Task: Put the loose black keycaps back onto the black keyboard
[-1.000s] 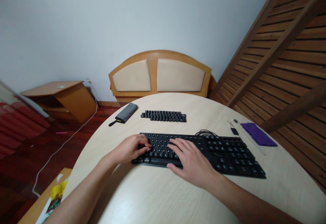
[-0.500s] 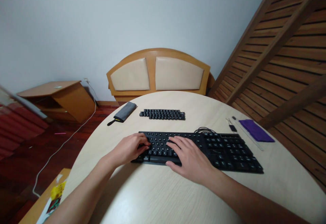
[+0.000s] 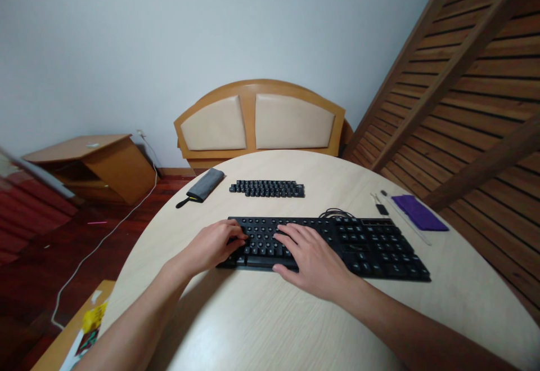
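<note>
A black keyboard [image 3: 371, 250] lies across the table, its right part covered with keycaps and much of its left part showing bare key switches. At its left end my left hand [image 3: 219, 241] is closed, thumb and forefinger pinched together over the switches. Whatever is between those fingertips is too small or hidden to make out. My right hand [image 3: 314, 258] rests flat over the middle of the keyboard with its fingers stretched out and holds nothing. Behind the keyboard, loose black keycaps [image 3: 268, 188] stand in neat rows.
A grey pouch [image 3: 206, 185] lies at the back left of the round table [image 3: 253, 320]. Toward the right are a coiled cable [image 3: 336, 213], a small wire-ended tool [image 3: 382, 208], a thin rod [image 3: 409, 222] and a purple cloth [image 3: 419, 212]. Beyond stands a headboard [image 3: 295, 120].
The view has shifted slightly, so things on the table sit a little farther left. Both hands keep nearly the same places on the keyboard.
</note>
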A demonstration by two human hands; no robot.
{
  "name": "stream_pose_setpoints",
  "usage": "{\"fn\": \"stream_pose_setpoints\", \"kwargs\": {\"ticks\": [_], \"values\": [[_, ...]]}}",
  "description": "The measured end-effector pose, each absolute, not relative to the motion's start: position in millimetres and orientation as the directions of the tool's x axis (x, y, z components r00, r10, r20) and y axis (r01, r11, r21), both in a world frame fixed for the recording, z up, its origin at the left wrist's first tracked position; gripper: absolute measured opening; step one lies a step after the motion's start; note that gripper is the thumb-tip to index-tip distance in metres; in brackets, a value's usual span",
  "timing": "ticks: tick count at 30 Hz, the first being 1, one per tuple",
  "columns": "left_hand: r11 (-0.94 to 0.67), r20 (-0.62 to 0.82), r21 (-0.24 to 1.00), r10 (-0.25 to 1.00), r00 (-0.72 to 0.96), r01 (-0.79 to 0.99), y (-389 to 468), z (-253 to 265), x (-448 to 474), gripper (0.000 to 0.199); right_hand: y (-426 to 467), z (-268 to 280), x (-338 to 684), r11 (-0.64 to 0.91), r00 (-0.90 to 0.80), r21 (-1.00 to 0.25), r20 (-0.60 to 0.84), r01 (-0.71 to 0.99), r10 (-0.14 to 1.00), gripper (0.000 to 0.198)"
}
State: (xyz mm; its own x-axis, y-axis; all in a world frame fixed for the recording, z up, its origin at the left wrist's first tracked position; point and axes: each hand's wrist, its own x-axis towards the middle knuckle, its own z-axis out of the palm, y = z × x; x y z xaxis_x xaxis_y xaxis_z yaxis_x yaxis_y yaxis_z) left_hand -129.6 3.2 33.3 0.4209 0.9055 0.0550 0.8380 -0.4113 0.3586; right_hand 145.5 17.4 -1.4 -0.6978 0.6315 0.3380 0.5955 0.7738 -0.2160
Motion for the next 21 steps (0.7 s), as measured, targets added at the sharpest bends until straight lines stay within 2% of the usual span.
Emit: {"fn": "stream_pose_setpoints", "kwargs": {"ticks": [4,9,13,17,19,21], "values": [[-0.392,0.007,0.405,0.904,0.427,0.826,8,31,-132,0.022,17,-1,146,0.773,-0.699,-0.22,0.335,0.595,0.632,0.053],[-0.432,0.04,0.373,0.892,0.451,0.821,7,32,-131,0.024,18,-3,146,0.778,-0.695,-0.225,0.353,0.587,0.627,0.053],[-0.439,0.048,0.466,0.879,0.474,0.768,5,36,-133,0.024,18,-4,146,0.781,-0.695,-0.225,0.359,0.583,0.622,0.053],[-0.326,0.075,0.523,0.938,0.339,0.787,24,31,-141,0.033,18,-3,147,0.78,-0.697,-0.227,0.353,0.584,0.624,0.053],[-0.294,0.142,0.483,0.956,0.257,0.825,42,26,-146,0.035,17,-2,147,0.777,-0.697,-0.226,0.346,0.588,0.628,0.053],[-0.251,0.206,0.388,0.962,0.181,0.887,63,21,-150,0.035,17,-2,147,0.776,-0.699,-0.223,0.34,0.59,0.629,0.053]]}}
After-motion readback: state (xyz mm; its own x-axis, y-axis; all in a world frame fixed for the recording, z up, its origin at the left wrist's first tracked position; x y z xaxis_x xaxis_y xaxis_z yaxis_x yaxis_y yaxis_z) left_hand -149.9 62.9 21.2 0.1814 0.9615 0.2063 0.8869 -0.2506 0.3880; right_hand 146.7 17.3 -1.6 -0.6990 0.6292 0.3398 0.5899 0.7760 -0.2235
